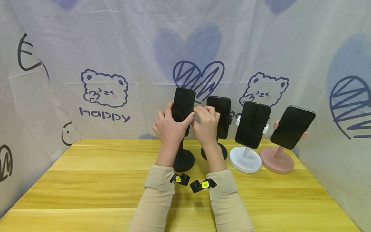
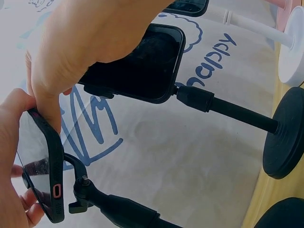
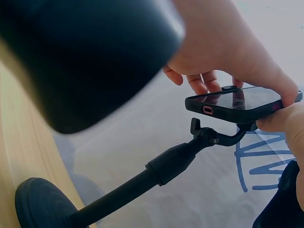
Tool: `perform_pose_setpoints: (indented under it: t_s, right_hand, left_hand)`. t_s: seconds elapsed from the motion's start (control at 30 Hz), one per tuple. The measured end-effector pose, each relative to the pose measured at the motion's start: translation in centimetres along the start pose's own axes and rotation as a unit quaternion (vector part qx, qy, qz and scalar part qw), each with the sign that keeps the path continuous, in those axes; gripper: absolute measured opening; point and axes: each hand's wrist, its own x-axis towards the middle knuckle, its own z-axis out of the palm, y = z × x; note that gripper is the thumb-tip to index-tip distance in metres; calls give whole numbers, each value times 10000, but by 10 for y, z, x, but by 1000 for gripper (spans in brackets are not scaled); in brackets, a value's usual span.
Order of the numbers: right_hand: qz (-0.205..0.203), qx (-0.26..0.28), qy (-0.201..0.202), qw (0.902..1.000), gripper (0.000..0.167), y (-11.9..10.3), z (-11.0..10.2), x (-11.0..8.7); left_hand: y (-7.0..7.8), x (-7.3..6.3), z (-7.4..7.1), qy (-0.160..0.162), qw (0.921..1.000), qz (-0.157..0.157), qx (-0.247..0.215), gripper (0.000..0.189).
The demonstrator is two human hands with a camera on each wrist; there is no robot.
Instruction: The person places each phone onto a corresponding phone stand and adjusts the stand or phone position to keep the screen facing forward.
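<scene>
A black smartphone [image 1: 183,104] stands upright, slightly tilted, at the head of a black phone stand [image 1: 184,162]. My left hand [image 1: 173,129] grips it from the left, thumb across to its right edge and several fingers round the other side. At the right edge, my right hand [image 1: 207,124] pinches with bent fingers. The left wrist view shows the phone [image 2: 40,152] from its bottom end, with both hands meeting at one long edge. In the right wrist view, a curved arm of the stand [image 3: 206,137] runs up behind the phone; the holder's clamp is mostly hidden.
To the right, a second black stand [image 1: 222,151], a white stand [image 1: 244,161] and a pink stand [image 1: 277,162] each hold a dark-screened phone. The wooden table [image 1: 101,180] ends at a printed cloth [image 1: 145,42] behind them.
</scene>
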Motion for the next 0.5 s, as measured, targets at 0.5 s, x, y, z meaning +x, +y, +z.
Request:
perform_pose_setpoints:
  t_s: [0.5]
  right_hand:
    - [-377, 86, 60, 9992, 23, 8, -2, 0]
  left_hand:
    - [-8, 7, -4, -241, 9995, 106, 157, 89]
